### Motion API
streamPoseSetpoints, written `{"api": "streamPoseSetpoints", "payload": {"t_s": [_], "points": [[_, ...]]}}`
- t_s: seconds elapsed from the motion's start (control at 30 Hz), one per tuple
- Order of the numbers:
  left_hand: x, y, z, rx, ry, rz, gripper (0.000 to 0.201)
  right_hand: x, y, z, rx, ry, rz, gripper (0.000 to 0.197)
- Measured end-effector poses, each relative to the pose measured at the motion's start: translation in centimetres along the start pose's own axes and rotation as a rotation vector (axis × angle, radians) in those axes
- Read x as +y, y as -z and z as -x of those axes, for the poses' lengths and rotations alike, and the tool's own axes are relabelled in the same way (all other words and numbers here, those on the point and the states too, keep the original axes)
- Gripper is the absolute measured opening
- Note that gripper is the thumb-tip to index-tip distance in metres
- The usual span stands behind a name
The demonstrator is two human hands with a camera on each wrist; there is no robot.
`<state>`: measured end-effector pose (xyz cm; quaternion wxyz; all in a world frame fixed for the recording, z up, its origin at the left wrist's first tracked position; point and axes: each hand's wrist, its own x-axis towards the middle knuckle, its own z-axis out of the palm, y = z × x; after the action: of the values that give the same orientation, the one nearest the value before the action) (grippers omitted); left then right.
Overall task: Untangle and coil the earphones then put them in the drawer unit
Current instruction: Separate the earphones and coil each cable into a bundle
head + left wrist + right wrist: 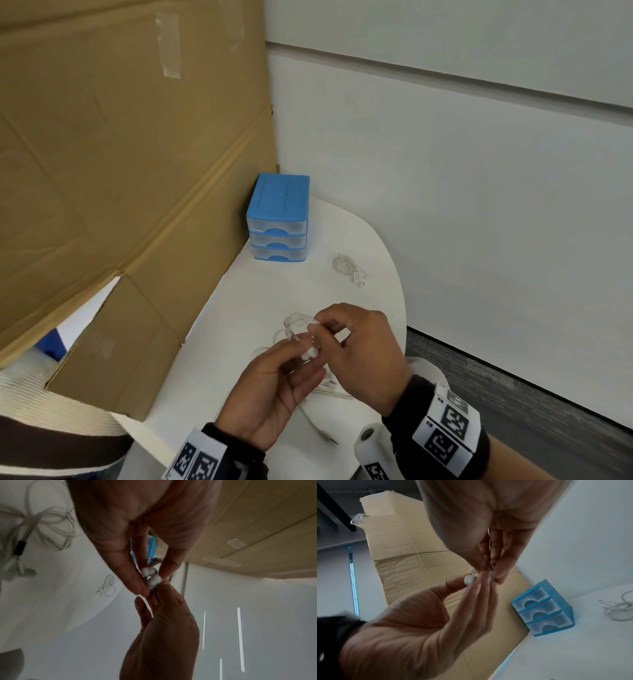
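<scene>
A white pair of earphones point(310, 353) is held just above the white table point(260, 294), near its front. My left hand point(301, 358) pinches the two earbuds point(151, 578) between thumb and fingers. My right hand point(318, 329) pinches the cable point(491, 568) right beside the buds. Loops of that cable point(295, 322) stick out behind the hands, and its jack plug point(333, 441) lies on the table near the front edge. The blue drawer unit point(278, 219) stands at the back of the table with all three clear drawers closed point(542, 608).
A second tangled white earphone set point(349, 268) lies right of the drawer unit. Another earphone cable point(34, 527) lies on the table under my hands. A big cardboard sheet point(120, 154) walls off the left side. The table's curved edge point(400, 291) runs along the right.
</scene>
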<state>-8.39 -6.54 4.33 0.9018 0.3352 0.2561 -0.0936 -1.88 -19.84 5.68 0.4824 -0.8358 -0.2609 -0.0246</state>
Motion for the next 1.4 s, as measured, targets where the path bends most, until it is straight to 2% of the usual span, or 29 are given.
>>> {"api": "streamPoseSetpoints", "payload": {"t_s": [0.07,0.2,0.33,0.4,0.5,0.57,0.63,0.73,0.83,0.9,0.97,1.03,1.1,1.17,1.27,1.4], "points": [[-0.3,0.2,-0.2,0.032,-0.029,-0.031,0.029,0.3,-0.4,0.2,0.029,0.005,0.020,0.009],[-0.8,0.1,-0.4,0.141,-0.100,-0.126,0.024,1.1,-1.1,0.3,0.068,-0.046,0.044,0.012],[-1.1,-0.1,-0.7,0.183,-0.077,-0.111,0.014,2.1,-1.7,0.2,0.142,-0.112,0.021,0.012],[-1.0,-0.1,-0.9,0.151,0.014,-0.039,0.013,2.4,-2.0,0.3,0.167,-0.111,-0.010,0.011],[-0.2,-0.2,-0.8,0.004,0.266,0.227,0.020,2.8,-2.6,0.5,0.225,-0.090,-0.076,0.011],[0.0,0.1,-0.9,-0.060,0.301,0.273,0.028,3.0,-2.8,0.5,0.247,-0.086,-0.118,0.012],[0.1,0.3,-1.1,-0.092,0.290,0.187,0.028,3.3,-2.8,0.5,0.247,-0.069,-0.124,0.010],[-0.1,1.4,-1.8,-0.065,0.269,-0.122,0.028,4.1,-2.9,0.2,0.198,-0.047,-0.073,0.007],[0.1,2.9,-3.3,0.028,0.165,-0.327,0.030,6.0,-2.7,-0.6,0.118,-0.026,0.021,0.011],[0.5,3.7,-4.6,0.147,0.085,-0.372,0.028,8.3,-2.6,-1.8,0.018,-0.121,0.049,0.014],[1.0,4.1,-5.9,0.252,0.014,-0.398,0.024,11.2,-2.5,-3.5,-0.118,-0.285,0.111,0.022],[1.3,4.2,-7.1,0.321,-0.026,-0.427,0.020,13.7,-2.7,-5.1,-0.258,-0.435,0.185,0.029],[1.2,4.0,-8.1,0.351,-0.028,-0.466,0.017,15.3,-3.1,-6.5,-0.334,-0.531,0.216,0.033],[1.0,3.7,-9.1,0.360,-0.015,-0.493,0.014,16.1,-3.5,-7.6,-0.368,-0.574,0.238,0.032],[1.0,3.3,-10.5,0.370,-0.013,-0.537,0.011,16.2,-3.9,-8.8,-0.415,-0.571,0.295,0.017],[1.8,2.8,-11.8,0.362,-0.022,-0.567,0.008,16.1,-3.2,-9.1,-0.427,-0.554,0.262,0.015]]}}
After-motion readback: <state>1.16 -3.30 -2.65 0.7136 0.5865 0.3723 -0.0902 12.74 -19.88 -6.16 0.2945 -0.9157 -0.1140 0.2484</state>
